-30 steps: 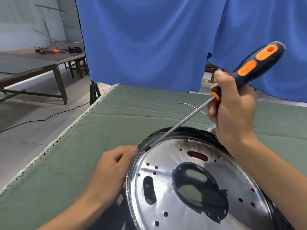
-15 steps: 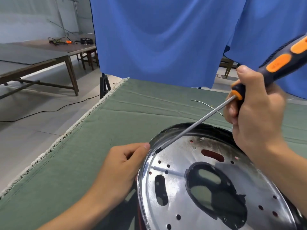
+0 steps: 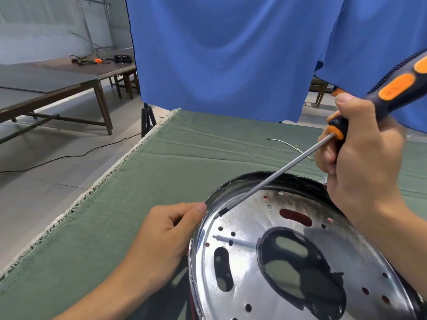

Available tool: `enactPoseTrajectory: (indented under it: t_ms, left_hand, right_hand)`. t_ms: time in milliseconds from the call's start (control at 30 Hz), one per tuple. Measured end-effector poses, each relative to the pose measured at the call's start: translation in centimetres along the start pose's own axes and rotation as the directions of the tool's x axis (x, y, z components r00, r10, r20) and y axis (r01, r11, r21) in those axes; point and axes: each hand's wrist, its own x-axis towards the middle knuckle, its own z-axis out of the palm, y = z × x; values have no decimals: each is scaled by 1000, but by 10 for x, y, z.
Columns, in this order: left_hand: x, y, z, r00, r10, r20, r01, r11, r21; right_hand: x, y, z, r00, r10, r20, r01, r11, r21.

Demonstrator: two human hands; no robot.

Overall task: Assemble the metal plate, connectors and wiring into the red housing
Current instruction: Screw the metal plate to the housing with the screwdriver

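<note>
A round shiny metal plate (image 3: 272, 227) with several holes and a large dark centre opening lies at the lower right, filling the housing, whose dark rim (image 3: 261, 175) shows at the far side. Red shows only through the plate's slots. My left hand (image 3: 166, 239) grips the plate's left edge, thumb on the rim. My right hand (image 3: 360, 162) grips a black-and-orange screwdriver (image 3: 397, 88). Its long shaft slants down to the left, and its tip rests near the plate's upper-left edge. A loose thin wire (image 3: 284, 143) lies on the cloth beyond the plate.
The work lies on a green cloth-covered table (image 3: 138, 204) whose frayed left edge runs diagonally. A blue curtain (image 3: 231, 54) hangs behind it. Wooden tables (image 3: 69, 77) with cables stand at the far left, and a black cable crosses the floor.
The view has shifted, so plate and hands appear further right and lower. The screwdriver tip stays at the plate's upper-left edge, and both hands keep their grips.
</note>
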Motion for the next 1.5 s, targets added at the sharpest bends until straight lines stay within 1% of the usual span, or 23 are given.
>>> enactPoseTrajectory:
  t_ms: [233, 400, 567, 800, 933, 1100, 1500]
  left_hand:
    - [-1, 0, -1, 1000, 6, -9, -6, 1000, 11]
    - [0, -2, 2, 999, 2, -46, -2, 1000, 7]
    - [1, -1, 3, 998, -21, -54, 22, 1000, 4]
    - [1, 4, 4, 998, -17, -58, 19, 999, 36]
    - [2, 4, 4, 997, -2, -79, 7, 998, 60]
    - [2, 3, 5, 996, -9, -87, 13, 999, 51]
    - [2, 1, 4, 997, 25, -79, -19, 997, 75]
  right_hand:
    - [-3, 0, 3, 999, -33, 42, 33, 999, 3]
    - [-2, -1, 2, 997, -46, 62, 46, 999, 2]
    - [-3, -1, 4, 997, -38, 63, 37, 999, 10]
    - [-8, -1, 5, 992, -29, 119, 30, 1000, 1]
    - [-10, 0, 6, 987, -27, 159, 30, 999, -15]
    - [-12, 1, 8, 980, -24, 198, 29, 999, -24]
    - [-17, -1, 12, 970, -54, 235, 82, 990, -110]
